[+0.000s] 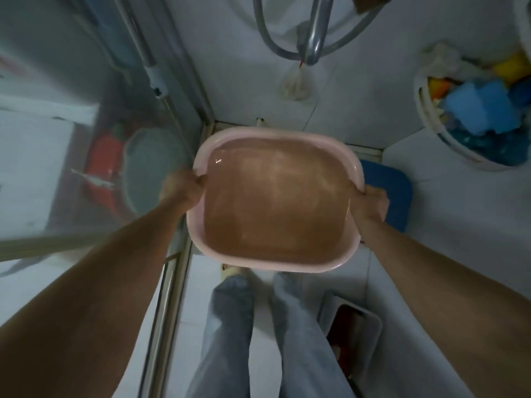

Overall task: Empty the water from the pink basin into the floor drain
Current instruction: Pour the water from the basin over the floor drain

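A pink basin (201, 156) with rounded corners is held level in front of me, above the white tiled floor and my legs. It is nearly full of murky water (275, 196). My left hand (181, 188) grips its left rim, thumb over the edge. On the opposite rim my right hand (372, 203) holds on the same way. No floor drain shows in the head view; the basin hides the floor under it.
A glass shower partition with a metal frame (169, 282) runs down the left. A blue stool (393, 191) stands behind the basin on the right. A white basket of coloured cloths (431, 130) hangs at the right wall. A tap and hoses (313, 44) hang overhead. A white bin (370, 326) sits lower right.
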